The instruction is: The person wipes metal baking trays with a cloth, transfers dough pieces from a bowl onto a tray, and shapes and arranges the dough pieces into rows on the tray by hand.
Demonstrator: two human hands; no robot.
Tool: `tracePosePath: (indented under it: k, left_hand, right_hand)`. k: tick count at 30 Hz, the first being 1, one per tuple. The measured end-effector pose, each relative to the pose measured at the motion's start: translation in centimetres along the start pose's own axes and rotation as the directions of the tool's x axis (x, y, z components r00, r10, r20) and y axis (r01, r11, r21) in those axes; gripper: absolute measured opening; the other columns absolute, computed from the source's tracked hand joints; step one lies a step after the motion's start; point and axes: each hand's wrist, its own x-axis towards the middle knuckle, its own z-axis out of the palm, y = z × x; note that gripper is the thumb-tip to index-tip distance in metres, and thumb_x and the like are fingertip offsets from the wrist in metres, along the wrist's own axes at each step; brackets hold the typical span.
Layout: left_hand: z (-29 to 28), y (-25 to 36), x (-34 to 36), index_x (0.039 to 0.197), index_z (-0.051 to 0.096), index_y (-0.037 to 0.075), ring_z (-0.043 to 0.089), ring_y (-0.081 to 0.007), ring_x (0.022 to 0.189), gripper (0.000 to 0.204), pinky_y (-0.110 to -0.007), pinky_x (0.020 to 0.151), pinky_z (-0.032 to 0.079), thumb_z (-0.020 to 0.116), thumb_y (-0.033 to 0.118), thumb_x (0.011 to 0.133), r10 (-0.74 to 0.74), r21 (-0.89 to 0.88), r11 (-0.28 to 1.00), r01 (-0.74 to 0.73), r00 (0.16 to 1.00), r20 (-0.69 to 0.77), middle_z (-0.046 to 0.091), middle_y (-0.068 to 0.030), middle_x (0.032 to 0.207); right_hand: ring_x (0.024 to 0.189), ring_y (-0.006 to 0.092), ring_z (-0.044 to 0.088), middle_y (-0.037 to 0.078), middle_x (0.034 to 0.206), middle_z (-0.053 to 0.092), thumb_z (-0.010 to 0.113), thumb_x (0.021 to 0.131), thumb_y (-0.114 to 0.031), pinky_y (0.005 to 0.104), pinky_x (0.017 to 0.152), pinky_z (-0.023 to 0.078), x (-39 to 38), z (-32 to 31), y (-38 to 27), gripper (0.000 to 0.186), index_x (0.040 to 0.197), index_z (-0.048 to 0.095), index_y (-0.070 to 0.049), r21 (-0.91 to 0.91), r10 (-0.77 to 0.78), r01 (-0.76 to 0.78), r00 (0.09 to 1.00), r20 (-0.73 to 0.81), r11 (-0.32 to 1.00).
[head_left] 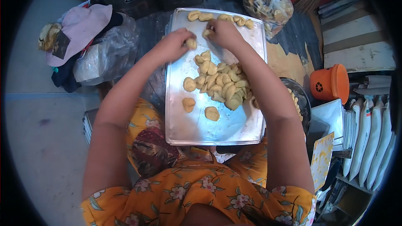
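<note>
Left hand (pixel 178 42) and right hand (pixel 222 32), each grip clamped on one dough piece (pixel 191 44); three loose rounds (pixel 212 113), tan and lumpy, toward the near-left corner of one tray (pixel 180 132).

"What colours at the middle?"

"Pale yellow-tan, small lumpy dough pieces (pixel 228 90) on a silvery rectangular metal tray (pixel 180 129)."

"And near?"

"An orange cloth garment (pixel 190 173) patterned with flowers (pixel 208 184) (pinkish-white ones, mostly)."

"Farther out?"

"Left, a pale pink fabric hat (pixel 86 27); right, an orange plastic bucket (pixel 331 77) with a black emblem (pixel 319 87)."
</note>
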Motion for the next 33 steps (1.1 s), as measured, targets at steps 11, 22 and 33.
tracePosePath:
  k: [11,22,33]
  left_hand:
    - [1.4,-1.1,3.3,0.116,0.064,0.016,0.062,-0.0319,0.100,0.038,-0.043,0.086,0.051,0.067,0.022,0.078,-0.148,0.129,0.972,0.198,0.936,-0.318,0.060,-0.0085,0.110]
    - [1.6,0.6,3.1,0.115,0.065,0.015,0.058,-0.0291,0.108,0.033,-0.042,0.091,0.047,0.069,0.024,0.083,-0.143,0.156,0.965,0.213,0.919,-0.367,0.056,-0.0058,0.120]
    - [2.4,1.5,5.9,0.109,0.069,0.014,0.041,-0.0288,0.127,0.033,-0.048,0.106,0.025,0.071,0.024,0.079,0.139,0.354,0.935,-0.032,0.950,-0.281,0.054,-0.0055,0.127]
  right_hand:
    - [0.107,0.0256,0.056,0.005,0.105,0.066,0.066,0.077,-0.021,0.0399,0.091,0.042,4.6,0.1,0.5,0.027,0.104,0.072,-0.019,-0.394,-0.136,0.060,0.976,-0.168,0.917]
    - [0.083,0.0173,0.061,0.007,0.094,0.065,0.072,0.079,-0.020,0.0316,0.074,0.050,-3.8,-1.1,-1.3,0.030,0.105,0.068,-0.007,0.239,-0.240,0.146,0.870,0.430,0.960]
    - [0.080,0.0115,0.063,0.006,0.093,0.066,0.064,0.081,0.000,0.0263,0.069,0.054,-0.4,0.5,5.1,0.020,0.101,0.064,0.000,0.614,0.169,-0.110,0.985,-0.038,0.781]
